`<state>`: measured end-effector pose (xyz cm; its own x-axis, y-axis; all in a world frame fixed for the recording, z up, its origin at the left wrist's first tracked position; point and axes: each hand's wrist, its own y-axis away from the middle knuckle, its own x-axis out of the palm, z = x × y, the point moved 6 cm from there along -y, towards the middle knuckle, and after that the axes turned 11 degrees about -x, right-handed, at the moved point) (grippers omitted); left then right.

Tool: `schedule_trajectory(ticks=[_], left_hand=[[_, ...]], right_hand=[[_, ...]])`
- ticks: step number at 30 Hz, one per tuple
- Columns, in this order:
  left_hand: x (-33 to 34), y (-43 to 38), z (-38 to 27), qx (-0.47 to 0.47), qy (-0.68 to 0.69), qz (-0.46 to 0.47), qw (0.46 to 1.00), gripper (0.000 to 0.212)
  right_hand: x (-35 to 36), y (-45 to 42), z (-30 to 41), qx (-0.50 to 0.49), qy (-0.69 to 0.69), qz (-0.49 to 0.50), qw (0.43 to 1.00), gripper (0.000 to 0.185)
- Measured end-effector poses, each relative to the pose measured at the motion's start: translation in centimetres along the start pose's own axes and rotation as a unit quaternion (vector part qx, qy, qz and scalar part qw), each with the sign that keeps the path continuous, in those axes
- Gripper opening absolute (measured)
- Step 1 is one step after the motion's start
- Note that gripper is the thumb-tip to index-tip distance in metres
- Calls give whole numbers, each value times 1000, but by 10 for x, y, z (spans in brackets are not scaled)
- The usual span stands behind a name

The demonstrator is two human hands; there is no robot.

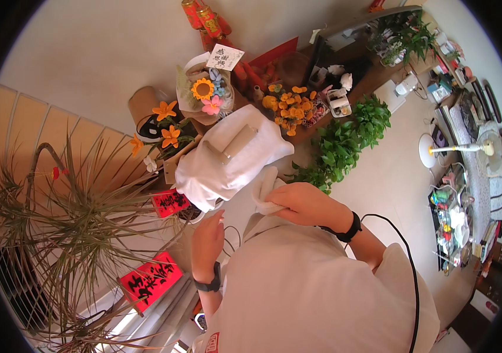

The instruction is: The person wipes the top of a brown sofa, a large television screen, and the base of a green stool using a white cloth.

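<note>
My right hand (297, 202) grips a folded white cloth (268, 192) in front of my body. To the left, my left hand (208, 236) is raised with no object visible in it. Its fingertips are near the rim of a white plant pot (198, 217) with dark soil. Beyond both hands, a white fabric cover (251, 172) is draped over something whose shape is hidden. A beige, oblong part (237, 143) shows on top of that cover; what it is I cannot tell.
Spiky potted plants (87, 212) with red paper signs (151, 280) crowd the left. A bouquet (204, 90), orange flowers (293, 108) and a television (343, 37) stand ahead. Leafy green plants (343, 145) trail on the right. Further right are a fan (489, 148) and a cluttered table (454, 220).
</note>
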<state>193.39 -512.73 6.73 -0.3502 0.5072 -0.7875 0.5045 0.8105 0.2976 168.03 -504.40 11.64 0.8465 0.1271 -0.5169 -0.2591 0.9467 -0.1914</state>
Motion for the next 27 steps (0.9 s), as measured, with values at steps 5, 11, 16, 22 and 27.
schedule_trajectory(ticks=[5,11,16,22,27], left_hand=[[24,28,38,-13,-45,76,996,34],[76,45,79,-13,-122,206,971,35],[97,45,50,118,-118,190,967,34],[84,34,-54,283,36,197,938,56],[94,43,-132,361,59,242,899,77]], right_hand=[[31,28,30,60,-20,-7,998,25],[70,81,65,132,-28,-11,991,18],[90,123,83,177,-2,-84,981,16],[85,153,99,210,17,-120,970,15],[75,180,92,178,-5,-162,971,14]])
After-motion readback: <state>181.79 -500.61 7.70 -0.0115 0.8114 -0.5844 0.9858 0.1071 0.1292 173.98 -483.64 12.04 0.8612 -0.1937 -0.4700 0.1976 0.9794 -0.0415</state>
